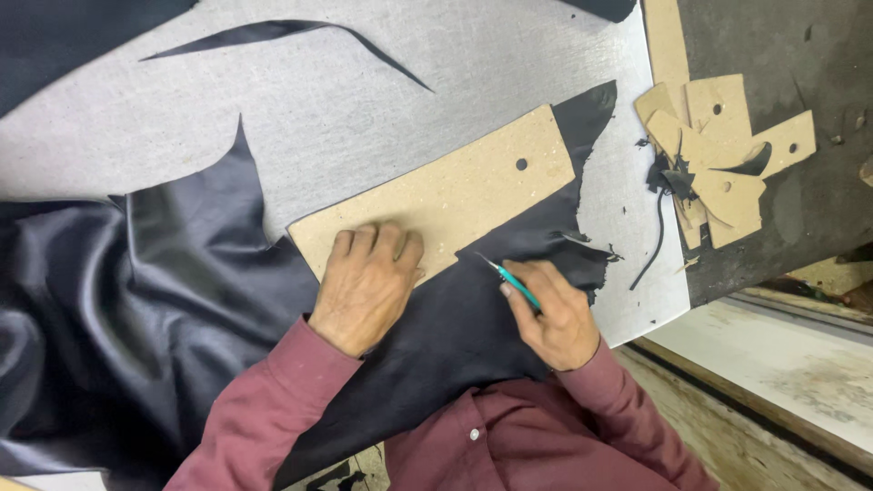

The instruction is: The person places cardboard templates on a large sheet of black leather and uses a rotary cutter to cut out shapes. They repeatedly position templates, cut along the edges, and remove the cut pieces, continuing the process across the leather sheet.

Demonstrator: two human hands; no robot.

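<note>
My left hand [368, 286] presses flat on a long tan cardboard template [455, 186] with a small round hole near its far end. The template lies on a sheet of black leather [164, 300] spread over the grey cutting board [364, 82]. My right hand [550, 314] grips a thin teal-handled knife [509, 277], its tip touching the leather just below the template's lower edge. Both arms wear dark red sleeves.
A pile of smaller tan cardboard templates [718, 155] with holes lies at the right on a dark surface, with black leather scraps [668, 182] beside it. A thin curved leather offcut [291, 32] rests at the top. The board's edge [664, 314] runs near my right hand.
</note>
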